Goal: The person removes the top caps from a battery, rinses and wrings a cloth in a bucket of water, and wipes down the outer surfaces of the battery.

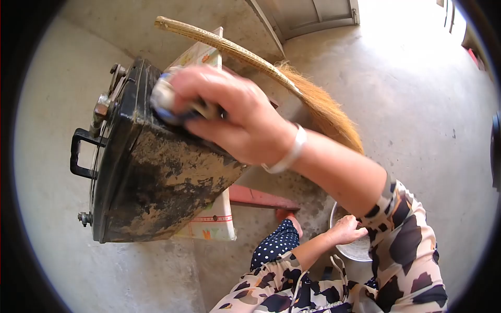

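My right hand (224,107), blurred by motion, is closed around a crumpled light-and-blue cloth (166,99). The cloth presses on the upper side of a black battery (156,182), whose large near face is caked with dry brown mud. Metal terminals and a black handle (78,152) stick out on its left side. Low in the view, my left hand (347,230) is over the rim of a metal basin (356,255), its thumb and fingers slightly apart with nothing visible between them. My right sleeve hides part of the basin.
A straw broom (326,107) lies beyond my right arm, its handle reaching to the upper left. Beneath the battery is a flower-patterned cloth cover (211,224), with a red bar (261,197) beside it. My foot (295,221) is near that bar. A door (313,18) stands at the top.
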`<control>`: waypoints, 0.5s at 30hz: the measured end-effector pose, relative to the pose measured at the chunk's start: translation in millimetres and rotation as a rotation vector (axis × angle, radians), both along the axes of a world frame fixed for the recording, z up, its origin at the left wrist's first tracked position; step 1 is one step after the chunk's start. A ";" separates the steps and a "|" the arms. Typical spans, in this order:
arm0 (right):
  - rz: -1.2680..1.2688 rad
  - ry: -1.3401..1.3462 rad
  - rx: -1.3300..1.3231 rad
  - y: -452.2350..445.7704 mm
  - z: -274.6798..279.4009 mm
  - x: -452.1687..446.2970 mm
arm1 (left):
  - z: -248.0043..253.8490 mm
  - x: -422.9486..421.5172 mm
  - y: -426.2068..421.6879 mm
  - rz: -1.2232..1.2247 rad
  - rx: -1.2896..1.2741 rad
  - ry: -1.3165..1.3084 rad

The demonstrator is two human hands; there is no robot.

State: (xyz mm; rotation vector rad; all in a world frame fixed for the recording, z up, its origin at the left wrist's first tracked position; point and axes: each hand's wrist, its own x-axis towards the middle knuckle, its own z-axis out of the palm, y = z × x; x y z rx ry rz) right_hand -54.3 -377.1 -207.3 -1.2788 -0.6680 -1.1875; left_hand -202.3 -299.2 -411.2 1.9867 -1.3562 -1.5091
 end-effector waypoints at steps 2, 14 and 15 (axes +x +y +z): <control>-0.054 0.081 -0.083 -2.5 -38.9 -17.2 | -13.7 -6.5 3.1 0.063 -0.172 0.011; 0.028 0.333 0.216 -1.2 -13.9 79.0 | -55.4 1.2 -15.3 -0.088 -0.045 0.055; 0.080 0.379 0.263 0.0 -13.7 92.0 | -69.5 -10.0 -10.1 0.150 -0.520 0.134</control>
